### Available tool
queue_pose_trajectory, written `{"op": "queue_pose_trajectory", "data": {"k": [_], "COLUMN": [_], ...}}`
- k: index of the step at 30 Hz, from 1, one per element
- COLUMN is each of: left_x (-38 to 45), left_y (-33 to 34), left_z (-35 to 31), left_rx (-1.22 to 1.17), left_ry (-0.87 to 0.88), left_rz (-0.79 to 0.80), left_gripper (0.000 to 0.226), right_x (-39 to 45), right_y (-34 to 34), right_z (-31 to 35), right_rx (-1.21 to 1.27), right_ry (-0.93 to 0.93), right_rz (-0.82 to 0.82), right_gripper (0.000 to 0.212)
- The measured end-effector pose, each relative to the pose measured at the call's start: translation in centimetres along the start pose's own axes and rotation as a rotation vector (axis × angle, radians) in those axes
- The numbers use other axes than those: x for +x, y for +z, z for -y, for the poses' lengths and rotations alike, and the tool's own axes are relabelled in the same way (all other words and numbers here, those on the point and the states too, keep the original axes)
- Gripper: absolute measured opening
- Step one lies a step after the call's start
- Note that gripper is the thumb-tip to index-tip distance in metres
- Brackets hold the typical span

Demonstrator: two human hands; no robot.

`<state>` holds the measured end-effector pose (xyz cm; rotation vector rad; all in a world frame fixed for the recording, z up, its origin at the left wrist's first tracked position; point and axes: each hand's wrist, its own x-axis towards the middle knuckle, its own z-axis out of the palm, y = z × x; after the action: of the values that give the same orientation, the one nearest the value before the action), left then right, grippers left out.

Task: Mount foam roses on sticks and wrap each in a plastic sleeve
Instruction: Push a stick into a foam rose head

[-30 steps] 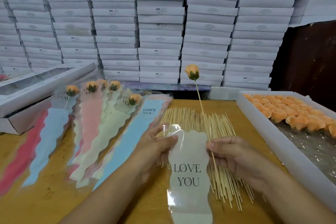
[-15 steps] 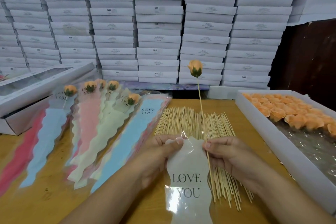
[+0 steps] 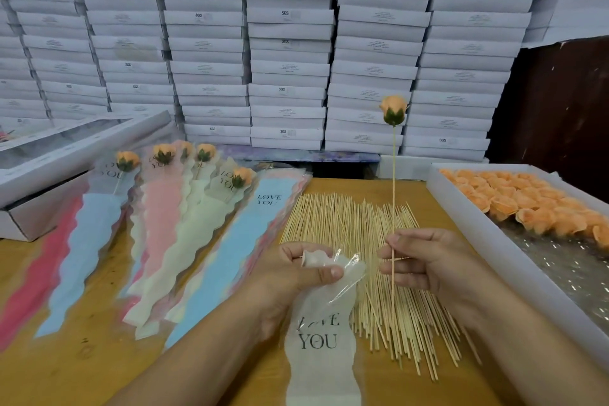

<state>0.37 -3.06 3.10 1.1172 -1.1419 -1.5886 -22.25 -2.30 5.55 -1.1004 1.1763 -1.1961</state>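
The white sleeve in the left hand reads "LOVE YOU" in dark letters, the "LOVE" partly creased; the same words show on the blue sleeve lying on the table and on the sleeves of the wrapped roses to the left. Several of the stacked white boxes behind carry a small "SGS" mark; their other print is too small to read.

A second ago both hands held the sleeve's top edge flat between them. Now the left hand alone pinches that top, thumb over curled fingers, bunching the clear plastic, while the right hand has come away from the sleeve and pinches the stick between thumb and fingertips. The rose has moved right and stands higher against the boxes.

The stick stands nearly upright, long axis vertical, the orange bud at its top and its lower end running down past the right hand over the loose sticks (a flat heap fanned on the table). The sleeve's long axis runs toward the person, its bunched top away from them, just left of the stick and not touching it. A white tray of orange rose heads sits on the right
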Motion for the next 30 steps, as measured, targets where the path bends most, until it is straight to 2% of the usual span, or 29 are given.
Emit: {"op": "queue_pose_trajectory", "data": {"k": [4, 12, 16, 20, 23, 30], "left_x": [-0.2, -0.2, -0.2, -0.2, 0.0, 0.3], "left_y": [0.1, 0.0, 0.0, -0.1, -0.1, 0.0], "left_z": [-0.1, -0.1, -0.2, -0.2, -0.1, 0.1], "left_rx": [0.034, 0.037, 0.041, 0.044, 0.036, -0.004], "left_ry": [-0.005, -0.009, -0.009, -0.017, -0.017, -0.014], "left_rz": [0.019, 0.018, 0.029, 0.045, 0.044, -0.017], "left_gripper": [0.042, 0.034, 0.040, 0.029, 0.028, 0.042], "right_x": [0.9, 2.4, 2.6, 2.8, 2.8, 2.4], "right_y": [0.5, 2.2, 2.8, 2.6, 2.4, 2.8], "right_z": [1.7, 5.5, 5.8, 5.3, 4.5, 2.9], "right_rx": [-0.022, 0.038, 0.033, -0.001, -0.033, -0.063], "right_ry": [-0.088, -0.212, -0.225, -0.221, -0.203, -0.176], "right_rz": [-0.088, -0.126, -0.137, -0.148, -0.142, -0.101], "right_gripper": [0.011, 0.006, 0.003, 0.005, 0.007, 0.006]}}
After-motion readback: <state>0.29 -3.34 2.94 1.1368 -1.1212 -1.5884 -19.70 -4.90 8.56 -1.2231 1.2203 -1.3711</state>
